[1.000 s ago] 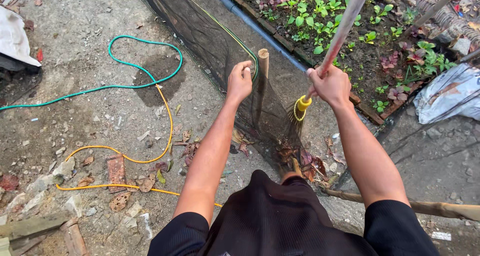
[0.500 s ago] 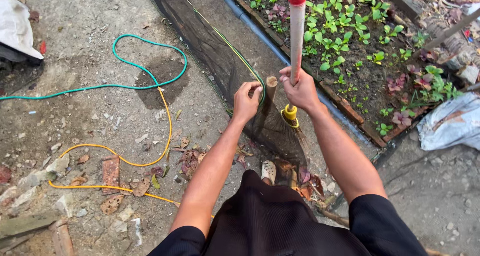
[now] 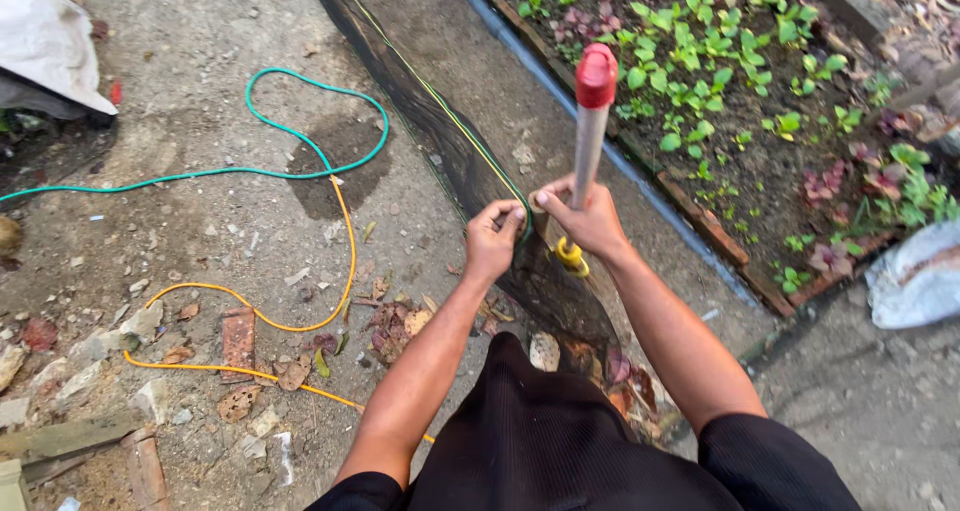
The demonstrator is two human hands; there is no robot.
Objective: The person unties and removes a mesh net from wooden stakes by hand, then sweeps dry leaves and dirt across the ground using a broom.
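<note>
Item: right hand point(image 3: 590, 221) closed around the upright pale broom handle with red cap point(image 3: 590, 121), left hand point(image 3: 492, 236) pinching the top edge of the black mesh netting fence point(image 3: 440, 141) beside it, fallen leaves point(image 3: 395, 323) on the ground below.

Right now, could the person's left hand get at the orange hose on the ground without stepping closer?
Probably not. The left hand grips the black netting's top edge, and the orange hose lies low, off to its left. Nothing blocks the way, but it would need letting go and bending.

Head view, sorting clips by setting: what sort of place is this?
Likely a backyard garden: a planted bed of seedlings, a green hose on bare ground, and dark netting along the bed.
</note>
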